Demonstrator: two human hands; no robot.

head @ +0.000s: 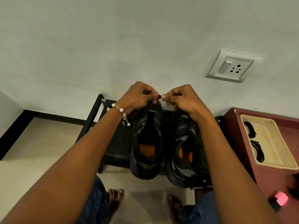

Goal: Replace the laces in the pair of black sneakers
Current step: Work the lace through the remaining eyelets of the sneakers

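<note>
Two black sneakers with orange insoles stand side by side on a low black rack (116,143), toes toward the wall. The left sneaker (148,143) has no lace in its eyelets; the right sneaker (184,147) is partly hidden under my right wrist. My left hand (139,96) and my right hand (181,97) are raised above the toes, fingers curled. Between their fingertips they pinch a short dark piece of lace (159,96). Two coiled black laces (250,129) (258,151) lie in a cream tray (275,143) at the right.
The tray sits on a maroon stand (242,151) right of the rack. A pink and black object (279,199) lies at its near edge. A wall socket (233,66) is above. My bare feet (115,199) stand on the pale floor before the rack.
</note>
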